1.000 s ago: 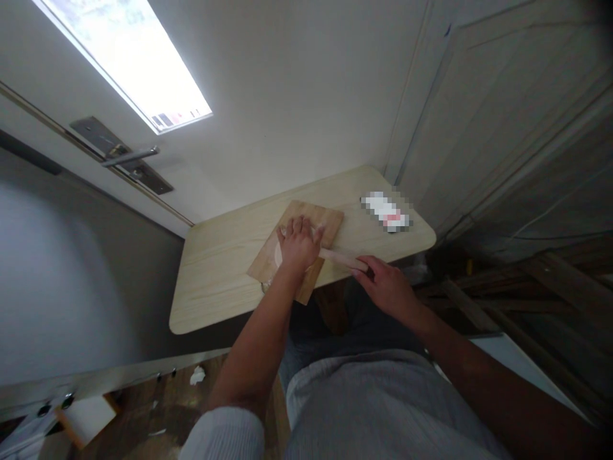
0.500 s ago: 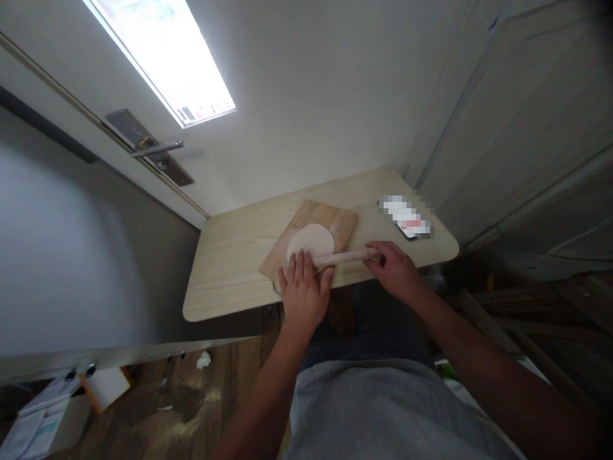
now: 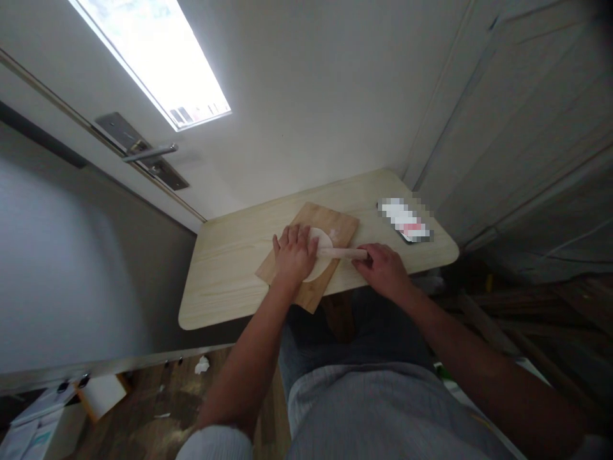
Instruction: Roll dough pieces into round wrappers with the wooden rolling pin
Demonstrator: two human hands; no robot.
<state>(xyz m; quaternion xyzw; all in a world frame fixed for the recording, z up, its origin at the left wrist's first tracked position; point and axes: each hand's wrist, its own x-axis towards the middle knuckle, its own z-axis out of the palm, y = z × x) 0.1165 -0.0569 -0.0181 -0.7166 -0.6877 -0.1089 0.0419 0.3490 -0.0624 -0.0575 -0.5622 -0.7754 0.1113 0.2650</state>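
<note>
A round, flat sheet of pale dough [image 3: 324, 239] lies on a wooden board [image 3: 343, 221], partly covered by my left hand [image 3: 294, 257]. That hand rests palm down over the left part of the dough with its fingers stretched out. My right hand [image 3: 385, 271] grips the right end of a thin rolling pin [image 3: 347, 253]. The pin's left end lies over the dough close to my left thumb, and I cannot tell whether the thumb touches it. One corner of the board juts past the near edge of the light wood table [image 3: 215, 281].
A phone [image 3: 407, 223], blurred out, lies at the table's right side. Behind the table stands a white door [image 3: 287, 128] with a metal handle [image 3: 152, 153]. Crumpled white paper [image 3: 202, 365] is on the floor at the lower left.
My left hand has moved up and left, from the dough's near edge onto its left part. The rolling pin and right hand have shifted slightly left.
</note>
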